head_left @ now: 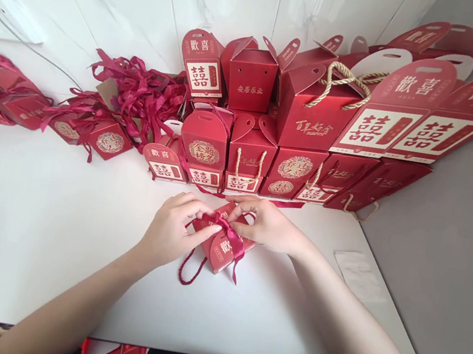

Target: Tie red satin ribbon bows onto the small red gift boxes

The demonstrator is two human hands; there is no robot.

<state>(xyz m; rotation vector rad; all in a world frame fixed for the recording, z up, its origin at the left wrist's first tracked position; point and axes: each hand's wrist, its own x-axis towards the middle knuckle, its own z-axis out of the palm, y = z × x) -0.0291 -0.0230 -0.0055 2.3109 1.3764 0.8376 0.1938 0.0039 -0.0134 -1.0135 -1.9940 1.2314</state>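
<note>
A red gift box [219,253] with gold lettering lies on the white table in front of me, turned at an angle. Over its top runs a dark red satin ribbon [235,245], gathered into a knot or bow at the middle, one tail hanging toward me. My left hand [179,225] pinches the ribbon from the left, thumb and forefinger at the knot. From the right, my right hand [258,222] pinches it at the same spot, fingers curled. A twisted dark red cord handle [189,280] loops out beside the box onto the table.
Stacked red gift boxes [251,158], some with gold rope handles, stand along the wall behind. A heap of red ribbons [146,94] and more ribboned boxes [110,139] sit at the left. A pale flat sheet [360,274] lies near the table's right edge.
</note>
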